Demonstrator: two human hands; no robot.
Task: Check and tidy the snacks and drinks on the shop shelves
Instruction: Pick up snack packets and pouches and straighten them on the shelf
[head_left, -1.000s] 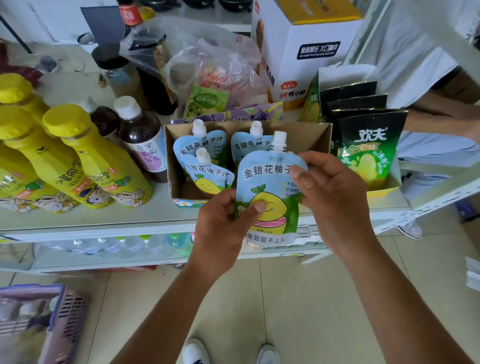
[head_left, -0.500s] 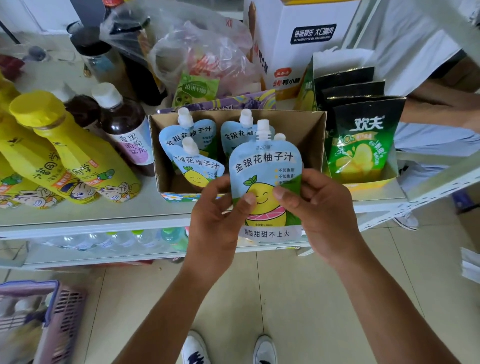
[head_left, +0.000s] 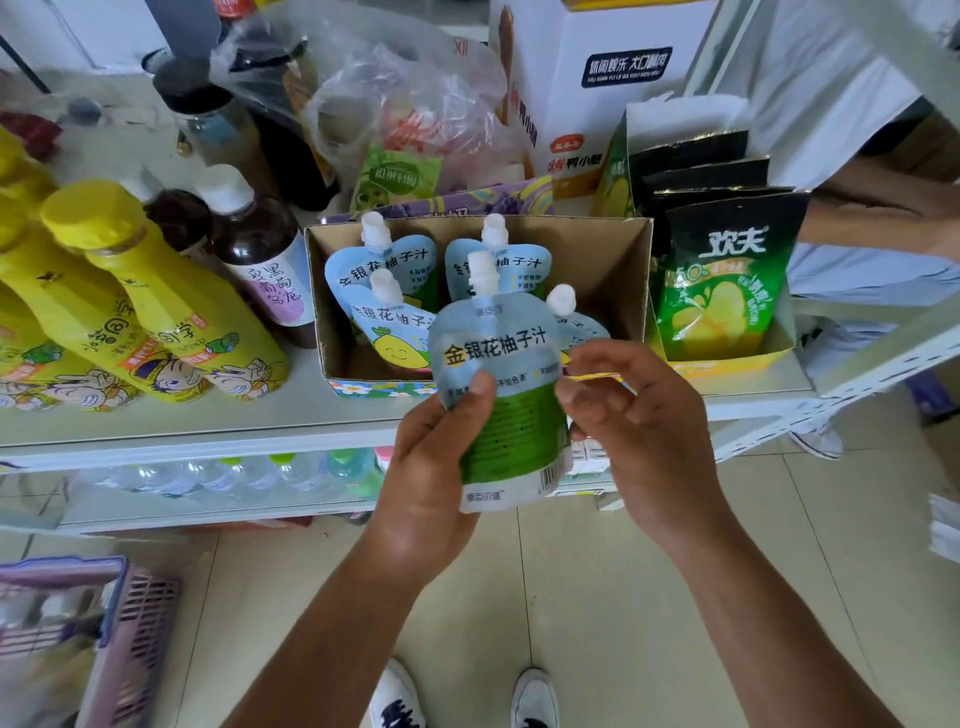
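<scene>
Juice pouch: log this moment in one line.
juice pouch: spout up, before box | left grip: holds pouch | right grip: pinches edge

A person's left hand grips a spouted juice pouch upright in front of a shop shelf, the right hand pinching its right edge, before a cardboard box holding matching pouches beside yellow bottles.

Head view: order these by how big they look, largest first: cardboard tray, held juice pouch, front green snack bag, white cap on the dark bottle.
1. cardboard tray
2. held juice pouch and front green snack bag: unranked; the pouch looks slightly bigger but is nearer the camera
3. white cap, clearly smallest
</scene>
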